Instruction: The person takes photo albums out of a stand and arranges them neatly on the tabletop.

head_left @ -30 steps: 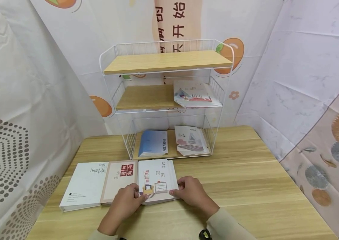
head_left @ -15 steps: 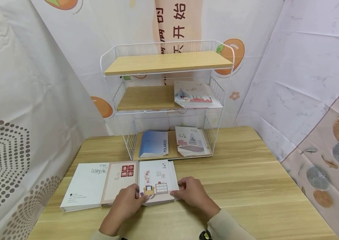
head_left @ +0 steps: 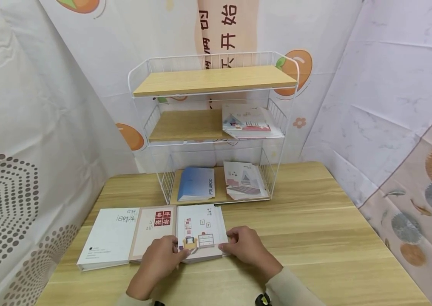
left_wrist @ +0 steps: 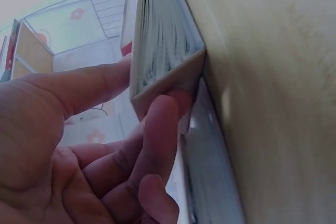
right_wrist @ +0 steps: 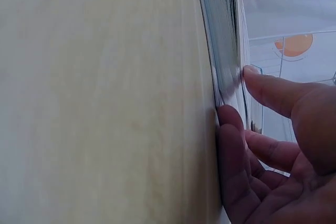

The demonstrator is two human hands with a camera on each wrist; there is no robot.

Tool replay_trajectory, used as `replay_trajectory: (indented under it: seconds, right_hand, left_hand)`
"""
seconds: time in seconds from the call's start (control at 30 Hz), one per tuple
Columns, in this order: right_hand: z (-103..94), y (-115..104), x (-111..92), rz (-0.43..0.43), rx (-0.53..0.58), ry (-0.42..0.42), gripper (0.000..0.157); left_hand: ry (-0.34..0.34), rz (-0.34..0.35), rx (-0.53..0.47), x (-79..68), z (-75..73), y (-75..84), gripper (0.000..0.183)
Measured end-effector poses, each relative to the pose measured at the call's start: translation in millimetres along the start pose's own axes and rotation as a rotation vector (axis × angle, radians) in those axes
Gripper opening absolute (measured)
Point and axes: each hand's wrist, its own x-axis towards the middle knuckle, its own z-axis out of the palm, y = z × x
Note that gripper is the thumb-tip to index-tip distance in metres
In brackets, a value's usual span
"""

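A white photo album [head_left: 200, 227] with a drawing of furniture on its cover lies flat on the wooden table. My left hand [head_left: 162, 255] holds its near left corner, thumb on the cover and fingers against the spine, as the left wrist view shows on the album [left_wrist: 167, 35]. At the near right corner my right hand [head_left: 247, 245] pinches the same album, thumb on top and fingers by the page edges [right_wrist: 223, 30]. Directly left of it lies a beige album [head_left: 152, 233] with a red square of characters. A white album [head_left: 109, 238] lies at the left end of the row.
Behind the row stands a white wire rack [head_left: 216, 91] with wooden shelves. Its bottom shelf carries blue POLAROID albums [head_left: 197, 182] and a white stack [head_left: 244, 180]. More white albums [head_left: 246, 119] lie on the middle shelf. Bare table top [head_left: 315, 238] extends to the right.
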Motion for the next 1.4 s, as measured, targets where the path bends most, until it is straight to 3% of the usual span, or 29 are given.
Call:
replay_trajectory:
  seconds: [0.1, 0.23, 0.5, 0.77, 0.97, 1.4]
  right_hand:
    - [-0.7, -0.4, 0.5, -0.010, 0.001, -0.012, 0.053]
    - [-0.9, -2.5, 0.5, -0.024, -0.004, -0.025, 0.053]
    - [-1.6, -6.3, 0.6, 0.007, 0.019, -0.051, 0.057]
    - [-10.8, -10.2, 0.5, 0.019, 0.084, -0.070, 0.059]
    - [-24.3, -13.6, 2.5, 0.028, 0.120, -0.039, 0.054]
    - [-64.6, -27.9, 5.2, 0.024, -0.043, 0.140, 0.037]
  left_hand:
    - [0.010, -0.008, 0.047, 1.4, -3.4, 2.1, 0.033]
    - [0.018, -0.021, 0.123, 4.8, -7.3, 5.8, 0.037]
    - [0.088, -0.025, 0.236, 10.3, -9.4, 11.5, 0.075]
    - [0.133, 0.035, 0.240, 15.5, -17.5, 20.2, 0.063]
    - [0.160, 0.080, 0.231, 18.6, -27.4, 29.6, 0.052]
    - [0.157, 0.176, 0.198, 30.7, -44.4, 58.1, 0.050]
